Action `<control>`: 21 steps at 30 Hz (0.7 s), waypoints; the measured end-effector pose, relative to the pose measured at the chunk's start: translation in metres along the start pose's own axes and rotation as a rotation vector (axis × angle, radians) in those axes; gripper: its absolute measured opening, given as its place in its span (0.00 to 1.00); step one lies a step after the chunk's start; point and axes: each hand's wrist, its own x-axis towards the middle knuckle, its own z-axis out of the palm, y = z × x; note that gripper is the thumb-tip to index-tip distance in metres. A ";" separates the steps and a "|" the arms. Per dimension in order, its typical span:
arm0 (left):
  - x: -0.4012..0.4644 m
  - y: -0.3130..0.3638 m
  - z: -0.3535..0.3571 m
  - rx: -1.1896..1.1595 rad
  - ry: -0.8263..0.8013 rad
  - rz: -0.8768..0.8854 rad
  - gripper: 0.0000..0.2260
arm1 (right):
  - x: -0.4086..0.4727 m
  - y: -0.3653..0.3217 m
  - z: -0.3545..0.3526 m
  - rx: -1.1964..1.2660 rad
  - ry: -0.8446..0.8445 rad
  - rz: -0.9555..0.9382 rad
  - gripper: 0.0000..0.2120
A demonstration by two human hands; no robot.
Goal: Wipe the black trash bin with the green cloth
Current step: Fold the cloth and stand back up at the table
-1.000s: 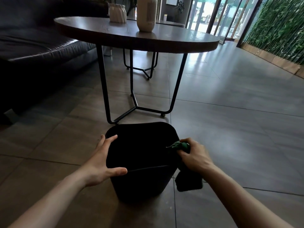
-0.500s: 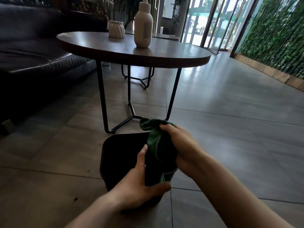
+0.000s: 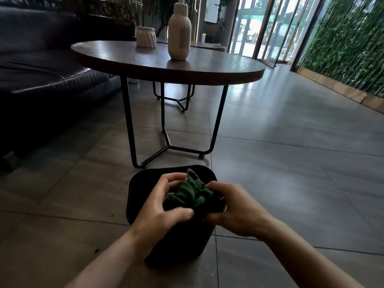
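Left hand (image 3: 164,206): yours, fingers curled and closed around the left side of the green cloth (image 3: 190,195), thumb lying across the near edge of the bundle.

Right hand (image 3: 234,206): yours, likewise clenched on the right side of the same cloth, fingertips tucked into the folds. The 2 hands sit close together with the cloth bunched between them.

Green cloth: 1 item, dark green, crumpled into a ball with 1 corner poking upward at the far side. It is held directly above the open mouth of the bin; whether it touches the rim cannot be told.

Black trash bin (image 3: 137,196): 1 item, upright on the floor just in front of you, rounded-square opening, partly hidden by both hands and forearms. It stands near the foot of the table frame.

Round table (image 3: 166,65): 1 item, dark wood top on a thin black metal frame, directly beyond the bin.

Pump bottle (image 3: 179,36): 1 item, cream coloured, upright on the table top.

White faceted holder (image 3: 145,37): 1 item, on the table to the left of the bottle, well apart from it.

Dark leather sofa (image 3: 41,65): 1 item, at the left, beside the table.

Tiled floor (image 3: 291,163): grey, glossy, with a few dark specks left of the bin.

Bamboo wall (image 3: 349,42): at the right.
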 end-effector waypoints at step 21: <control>-0.028 0.018 0.013 1.002 -0.105 0.265 0.30 | -0.031 -0.008 0.023 -0.347 0.035 -0.090 0.20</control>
